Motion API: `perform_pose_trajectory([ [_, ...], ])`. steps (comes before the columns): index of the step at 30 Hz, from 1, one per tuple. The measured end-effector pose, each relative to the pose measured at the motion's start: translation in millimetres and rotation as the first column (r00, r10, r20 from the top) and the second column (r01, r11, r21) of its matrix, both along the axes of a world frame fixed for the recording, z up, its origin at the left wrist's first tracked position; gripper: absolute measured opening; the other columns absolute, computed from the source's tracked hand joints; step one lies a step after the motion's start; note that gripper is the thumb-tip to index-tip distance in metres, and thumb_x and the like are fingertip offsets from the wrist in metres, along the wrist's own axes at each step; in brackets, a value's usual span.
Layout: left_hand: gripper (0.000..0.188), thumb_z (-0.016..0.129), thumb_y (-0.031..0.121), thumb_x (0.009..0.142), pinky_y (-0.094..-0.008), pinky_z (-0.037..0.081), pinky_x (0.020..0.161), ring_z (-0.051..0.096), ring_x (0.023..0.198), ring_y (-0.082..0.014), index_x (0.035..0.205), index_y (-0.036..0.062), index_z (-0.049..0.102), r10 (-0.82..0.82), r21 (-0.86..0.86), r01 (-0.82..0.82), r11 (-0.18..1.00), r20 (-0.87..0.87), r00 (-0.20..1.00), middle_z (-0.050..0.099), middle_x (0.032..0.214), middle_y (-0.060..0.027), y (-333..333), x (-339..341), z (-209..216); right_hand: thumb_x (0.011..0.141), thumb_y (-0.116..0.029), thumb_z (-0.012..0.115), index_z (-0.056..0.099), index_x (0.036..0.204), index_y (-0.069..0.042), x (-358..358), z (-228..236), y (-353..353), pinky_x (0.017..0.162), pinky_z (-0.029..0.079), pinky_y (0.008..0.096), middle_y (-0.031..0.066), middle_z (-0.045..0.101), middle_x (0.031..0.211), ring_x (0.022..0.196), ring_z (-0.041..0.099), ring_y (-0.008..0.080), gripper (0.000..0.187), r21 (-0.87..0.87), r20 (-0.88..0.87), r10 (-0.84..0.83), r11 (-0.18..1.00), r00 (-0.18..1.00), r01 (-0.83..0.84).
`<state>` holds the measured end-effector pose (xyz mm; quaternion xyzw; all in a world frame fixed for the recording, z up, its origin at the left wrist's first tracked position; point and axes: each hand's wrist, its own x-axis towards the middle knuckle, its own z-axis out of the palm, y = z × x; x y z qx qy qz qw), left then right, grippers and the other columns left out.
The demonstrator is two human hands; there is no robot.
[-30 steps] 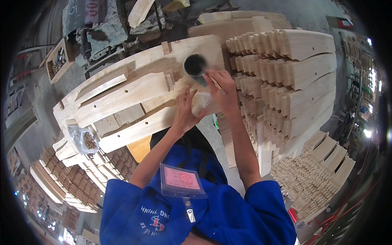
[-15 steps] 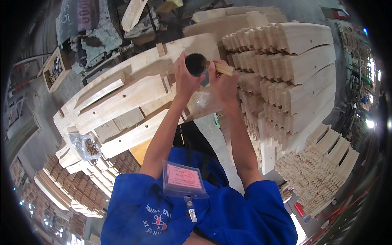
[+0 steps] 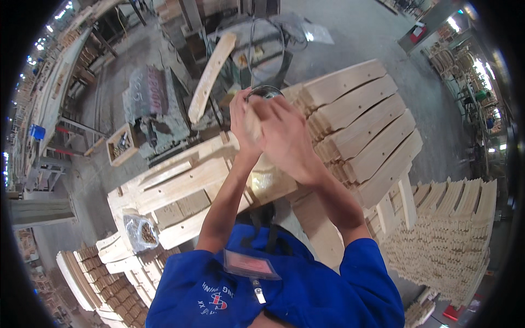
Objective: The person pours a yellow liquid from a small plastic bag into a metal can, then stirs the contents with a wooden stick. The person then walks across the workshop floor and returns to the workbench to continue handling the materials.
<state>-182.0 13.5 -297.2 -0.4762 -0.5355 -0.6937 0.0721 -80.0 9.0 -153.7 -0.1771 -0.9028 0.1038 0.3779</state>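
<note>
My left hand (image 3: pixel 241 123) is wrapped round a dark round cup (image 3: pixel 264 91), whose shiny rim shows above my fingers. Close over the cup, my blurred right hand (image 3: pixel 284 136) is closed on a brush with a pale wooden handle (image 3: pixel 252 124). The handle slants down between my two hands; the brush's working end is hidden. Below my hands, a clear plastic bag (image 3: pixel 264 180) with something yellowish showing through it lies on the wooden workbench (image 3: pixel 276 191).
Shaped wooden boards (image 3: pixel 199 183) lie on the bench at left, beside a plastic bag of small brown pieces (image 3: pixel 141 232). Curved wooden parts (image 3: pixel 363 117) are stacked at right, with more stacks (image 3: pixel 443 240) lower right. Beyond stand a machine (image 3: pixel 156 109) and a small wooden box (image 3: pixel 122 144).
My right hand has turned over and moved left across the cup, swinging the brush handle from the right side to between my hands. The view has shifted, showing more floor beyond the bench.
</note>
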Motion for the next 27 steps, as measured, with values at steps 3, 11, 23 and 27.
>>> perform_pose_trajectory([
  [3,0.044,0.061,0.015,0.083,-0.0368,0.042,0.098,0.054,0.114,-0.0290,0.123,0.0000,0.051,-0.132,0.056,0.127,0.990,0.110,0.985,0.056,0.120,-0.0143,3.6,-7.4,43.1,0.068,-0.004,0.063,0.057,0.105,0.002,19.0,34.3,-9.4,0.073,0.051,0.0358,0.0138,0.060,0.094,0.087,0.059,0.0295,0.037,0.147,0.000,0.177,0.974,0.984,-0.175],
  [11,0.067,0.081,0.021,0.065,-0.0365,0.044,0.097,0.057,0.111,-0.0283,0.121,-0.0009,0.052,-0.171,0.225,0.204,0.953,-0.155,0.973,0.057,0.120,-0.0171,-32.1,12.6,137.5,0.072,-0.007,0.068,0.064,0.100,0.002,98.2,89.9,-34.5,0.075,0.055,0.0338,0.0142,0.063,0.103,0.096,0.062,0.0268,0.029,0.400,0.188,0.338,0.831,0.922,-0.386],
  [23,0.086,0.090,0.027,0.055,-0.0380,0.044,0.099,0.057,0.115,-0.0296,0.125,-0.0019,0.049,-0.311,0.274,0.331,0.903,-0.114,0.944,0.056,0.124,-0.0198,-59.9,36.5,156.8,0.077,-0.010,0.067,0.066,0.095,0.002,118.4,89.8,-77.5,0.078,0.057,0.0315,0.0142,0.066,0.098,0.094,0.064,0.0253,0.021,0.684,0.084,0.191,0.702,0.978,-0.196],
  [27,0.087,0.091,0.029,0.054,-0.0393,0.044,0.099,0.056,0.115,-0.0325,0.125,-0.0011,0.049,-0.206,0.261,0.288,0.921,-0.300,0.931,0.057,0.123,-0.0210,-66.8,33.6,157.6,0.075,-0.008,0.070,0.066,0.094,0.003,131.2,98.2,-79.4,0.075,0.058,0.0329,0.0147,0.066,0.095,0.092,0.064,0.0258,0.023,0.579,0.085,0.284,0.766,0.955,-0.279],
])
